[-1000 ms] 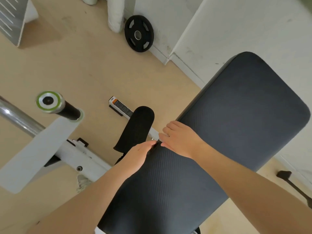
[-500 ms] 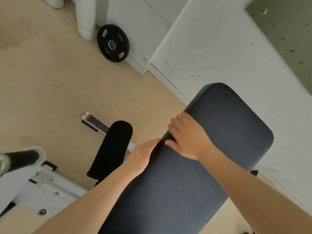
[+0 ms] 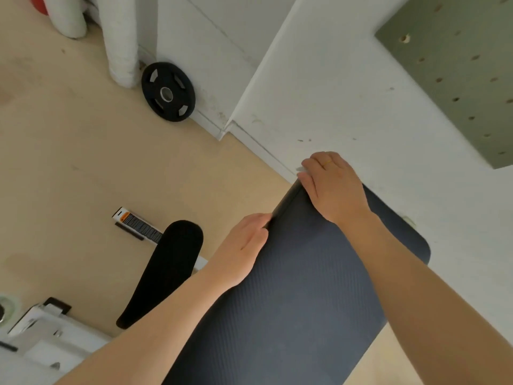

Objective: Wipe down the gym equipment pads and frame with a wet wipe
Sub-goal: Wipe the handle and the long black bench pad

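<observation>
Pad: dark ribbed bench pad [image 3: 299, 287], rounded corners, runs from lower centre up to the white wall [image 3: 347, 93].
Wipe: small pale sliver [image 3: 300, 169] shows at the right fingertips, at the pad's far left corner.
Right hand: right hand [image 3: 334, 187] lies over that corner, fingers curled down onto the wipe, gripping it.
Left hand: left hand [image 3: 241, 245] rests on the pad's left edge, fingers straight, nothing held.
Clearance: bare tan floor [image 3: 83, 162] left of the pad.
Surroundings: black foam roller pad [image 3: 166, 268] below left; white frame [image 3: 41, 337]; black weight plate [image 3: 168, 91] leaning on the wall.
</observation>
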Available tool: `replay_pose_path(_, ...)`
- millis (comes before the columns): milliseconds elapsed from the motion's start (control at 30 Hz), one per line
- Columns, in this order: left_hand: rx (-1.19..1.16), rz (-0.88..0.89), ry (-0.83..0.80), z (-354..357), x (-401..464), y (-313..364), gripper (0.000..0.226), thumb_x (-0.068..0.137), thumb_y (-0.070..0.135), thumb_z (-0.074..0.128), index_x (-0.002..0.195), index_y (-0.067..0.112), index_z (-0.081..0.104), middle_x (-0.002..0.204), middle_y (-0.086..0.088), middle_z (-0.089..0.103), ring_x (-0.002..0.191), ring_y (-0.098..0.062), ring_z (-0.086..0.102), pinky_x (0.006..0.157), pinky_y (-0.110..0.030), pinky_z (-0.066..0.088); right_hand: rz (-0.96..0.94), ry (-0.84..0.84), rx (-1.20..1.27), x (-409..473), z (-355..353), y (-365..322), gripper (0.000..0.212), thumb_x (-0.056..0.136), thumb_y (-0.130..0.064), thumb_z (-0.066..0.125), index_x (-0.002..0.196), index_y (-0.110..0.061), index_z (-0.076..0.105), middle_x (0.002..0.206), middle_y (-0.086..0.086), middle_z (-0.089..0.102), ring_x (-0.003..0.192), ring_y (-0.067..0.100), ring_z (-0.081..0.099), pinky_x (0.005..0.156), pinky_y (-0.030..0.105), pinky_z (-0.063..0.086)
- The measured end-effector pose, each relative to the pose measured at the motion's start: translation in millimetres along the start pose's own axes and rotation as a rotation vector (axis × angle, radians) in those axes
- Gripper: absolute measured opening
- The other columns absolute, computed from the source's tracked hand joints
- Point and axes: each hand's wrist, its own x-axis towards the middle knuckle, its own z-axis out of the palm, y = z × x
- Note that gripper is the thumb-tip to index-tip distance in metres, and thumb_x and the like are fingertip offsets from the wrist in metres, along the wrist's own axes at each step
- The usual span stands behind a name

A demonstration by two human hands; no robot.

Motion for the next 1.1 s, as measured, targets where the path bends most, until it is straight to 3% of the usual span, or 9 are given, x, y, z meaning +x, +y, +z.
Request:
replay_pose_path(67,0.089,0.066,0.013,1,15,17,0.046,0.100,0.028,0.028,0.145,0.020,0.025,0.150,0.006,0.029,0.133,0.000,0.025,0.107,-0.015,0.015,0.146,-0.066,0.118,1,1,14,0.041,0.097,-0.027,0.029,0.106,-0.004,0.061,0.105,0.015,0.061,0.097,0.035,0.052,0.080,0.041,0.047)
replay_pose_path(167,0.257,0.150,0.023,2,35,37,0.053,0.098,0.026,0.035,0.147,0.020,0.017,0.154,0.007,0.020,0.140,-0.006,0.017,0.108,-0.013,0.008,0.305,-0.037,0.262,-19,3,34,0.054,0.094,-0.041,0.021,0.117,-0.007,0.056,0.114,0.013,0.059,0.103,0.033,0.051,0.086,0.039,0.042)
replay_pose_path(300,0.630,0.260,0.033,3,61,65,0.070,0.094,0.036,0.045,0.148,0.017,0.006,0.157,0.002,0.004,0.143,-0.013,0.007,0.108,-0.017,0.003,0.512,-0.003,0.277,-67,11,58,0.047,0.096,-0.036,0.029,0.117,-0.004,0.056,0.113,0.015,0.060,0.102,0.034,0.053,0.086,0.039,0.040)
replay_pose_path(400,0.877,0.249,0.016,12,75,85,0.091,0.087,0.051,0.051,0.148,0.012,-0.004,0.157,-0.003,-0.007,0.144,-0.017,0.001,0.113,-0.026,0.005,0.693,0.048,0.263,-96,16,64,0.056,0.092,-0.042,0.022,0.114,-0.004,0.057,0.111,0.015,0.061,0.102,0.036,0.054,0.088,0.041,0.041)
replay_pose_path(467,0.984,0.214,0.009,17,81,94,0.101,0.081,0.057,0.054,0.147,0.010,-0.006,0.157,-0.005,-0.008,0.144,-0.018,0.000,0.115,-0.031,0.004,0.701,0.059,0.327,-89,17,57,0.060,0.087,-0.044,0.018,0.114,-0.006,0.057,0.112,0.013,0.061,0.104,0.034,0.053,0.091,0.040,0.040)
replay_pose_path(567,1.070,0.188,0.048,20,83,99,0.107,0.075,0.060,0.058,0.148,0.007,0.001,0.157,-0.007,0.000,0.144,-0.019,0.007,0.115,-0.035,0.008,0.528,0.103,0.431,-60,12,38,0.053,0.088,-0.041,0.025,0.112,-0.007,0.058,0.110,0.011,0.062,0.102,0.031,0.056,0.091,0.038,0.042)
replay_pose_path(700,1.096,0.139,0.028,26,80,105,0.106,0.075,0.057,0.060,0.147,0.007,0.001,0.157,-0.009,0.000,0.144,-0.022,0.008,0.115,-0.035,0.010,0.374,0.107,0.379,-68,13,46,0.048,0.090,-0.039,0.032,0.115,-0.007,0.057,0.110,0.009,0.063,0.098,0.028,0.059,0.091,0.037,0.045)
replay_pose_path(900,1.347,0.124,-0.033,46,83,135,0.094,0.085,0.049,0.056,0.147,0.013,-0.005,0.156,-0.010,-0.013,0.144,-0.026,-0.009,0.115,-0.037,0.003,0.642,0.121,0.348,-136,38,97,0.044,0.089,-0.039,0.033,0.107,-0.007,0.057,0.103,0.011,0.061,0.096,0.034,0.055,0.093,0.037,0.037)
replay_pose_path(1100,1.350,0.390,-0.183,117,81,146,0.094,0.085,0.050,0.054,0.147,0.012,-0.006,0.155,-0.010,-0.015,0.143,-0.026,-0.013,0.113,-0.036,-0.006,0.930,0.169,0.688,-182,53,121,0.040,0.098,-0.023,0.036,0.133,-0.005,0.040,0.134,0.011,0.044,0.120,0.028,0.039,0.099,0.033,0.031)
